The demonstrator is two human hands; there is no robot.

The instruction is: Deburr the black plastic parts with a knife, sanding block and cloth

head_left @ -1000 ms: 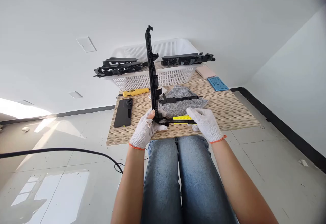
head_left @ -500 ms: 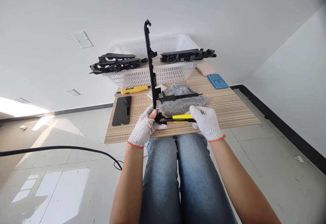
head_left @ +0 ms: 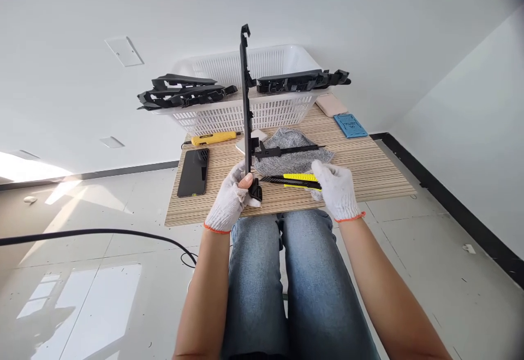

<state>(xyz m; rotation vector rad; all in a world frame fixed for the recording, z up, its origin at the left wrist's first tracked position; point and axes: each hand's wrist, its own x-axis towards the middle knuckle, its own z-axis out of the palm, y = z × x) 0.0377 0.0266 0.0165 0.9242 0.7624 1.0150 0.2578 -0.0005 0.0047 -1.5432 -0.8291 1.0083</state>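
My left hand (head_left: 231, 199), in a white knit glove, is closed round the lower end of a long black plastic trim piece (head_left: 246, 108), which stands upright over the table. In my gloved right hand (head_left: 336, 189) is a yellow and black utility knife (head_left: 301, 180). Its black blade points left and its tip lies close to the foot of the trim piece; whether they touch I cannot tell. Behind the knife a grey cloth (head_left: 292, 163) lies on the table with a black caliper (head_left: 286, 151) across it.
A white plastic basket (head_left: 266, 114) at the back bears several black trim pieces (head_left: 303, 82) on its rim. On the wooden table (head_left: 368, 177) lie a black phone (head_left: 193, 173), a yellow corded tool (head_left: 215, 139), a blue packet (head_left: 350, 125) and a pink case (head_left: 331, 105). A black cable (head_left: 102, 231) runs at left.
The knife has drawn back a little to the right from the trim piece's lower end, its blade now tilted. The trim piece has turned slightly in my left hand.
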